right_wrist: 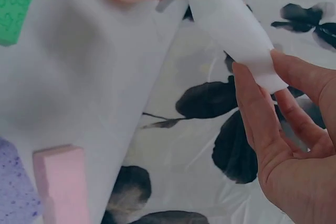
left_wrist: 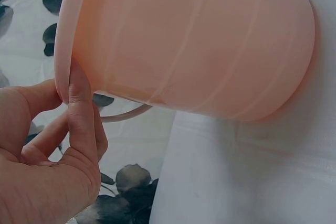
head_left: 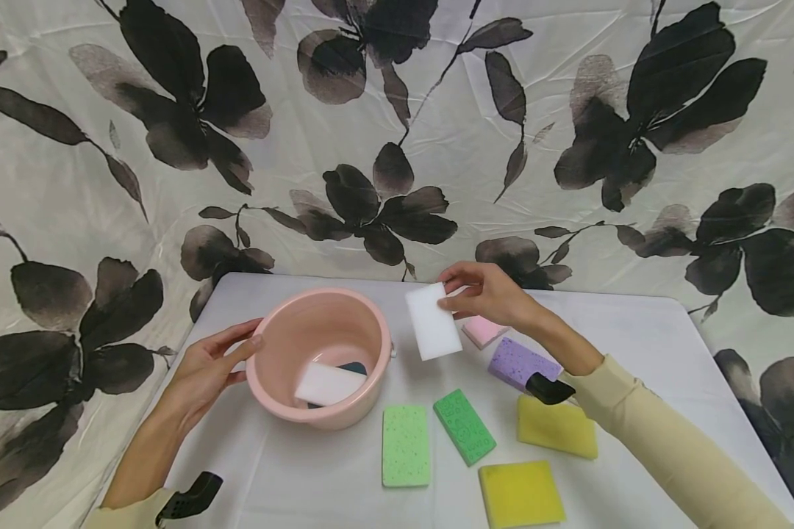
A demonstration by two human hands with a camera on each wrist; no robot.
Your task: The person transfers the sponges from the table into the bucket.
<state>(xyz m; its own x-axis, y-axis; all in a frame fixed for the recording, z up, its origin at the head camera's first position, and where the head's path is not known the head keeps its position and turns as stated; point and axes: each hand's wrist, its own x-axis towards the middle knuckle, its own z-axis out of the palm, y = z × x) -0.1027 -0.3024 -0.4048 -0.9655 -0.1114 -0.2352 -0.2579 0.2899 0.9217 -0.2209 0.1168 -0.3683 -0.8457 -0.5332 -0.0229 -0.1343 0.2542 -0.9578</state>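
Observation:
A pink bucket [head_left: 367,400] stands tilted slightly on the left half of the table. My left hand [head_left: 205,367] pinches its rim between thumb and fingers, as the left wrist view shows up close. Inside the bucket lie a white sponge [head_left: 331,383] and a dark piece [head_left: 353,367] partly under it. In my right hand [head_left: 479,294] a second white sponge [head_left: 434,323] is pinched at one end, held up just right of the bucket. Below that hand rest a pink sponge [head_left: 481,332] and a purple sponge [head_left: 517,362], both partly hidden by the right arm in the head view.
Nearer the front lie a light green sponge [head_left: 406,447], a darker green sponge [head_left: 465,426] and two yellow sponges, one upper [head_left: 556,426] and one lower [head_left: 521,494]. A white cloth covers the table [head_left: 304,477]. Behind it hangs a floral curtain [head_left: 476,169].

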